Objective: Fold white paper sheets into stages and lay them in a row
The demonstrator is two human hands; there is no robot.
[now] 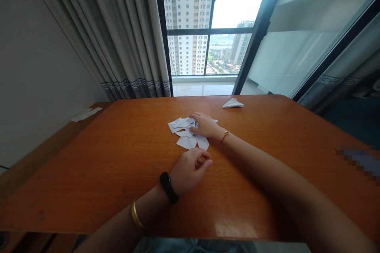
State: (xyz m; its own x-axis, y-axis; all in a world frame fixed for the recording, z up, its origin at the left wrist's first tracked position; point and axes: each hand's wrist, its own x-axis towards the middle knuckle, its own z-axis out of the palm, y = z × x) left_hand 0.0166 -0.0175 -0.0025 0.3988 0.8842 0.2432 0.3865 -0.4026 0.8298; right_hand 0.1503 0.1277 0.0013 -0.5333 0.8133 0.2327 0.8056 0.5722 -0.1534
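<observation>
Several folded white papers (186, 142) lie in an overlapping pile at the middle of the orange-brown table (142, 142). My right hand (204, 125), with a thin bracelet at the wrist, rests on the right side of the pile, its fingers apart and partly over the papers. Just in front of the pile, nearer to me, is my left hand (191, 169), wearing a black band. Its fingers are curled, and the thumb is near the fingertips with a gap between; nothing shows in it.
A folded white paper piece (233, 103) sits near the table's far edge. White strips (86, 114) lie on a ledge at the left wall. A blurred grey patch (363, 161) is at the right edge. Curtain and window stand behind.
</observation>
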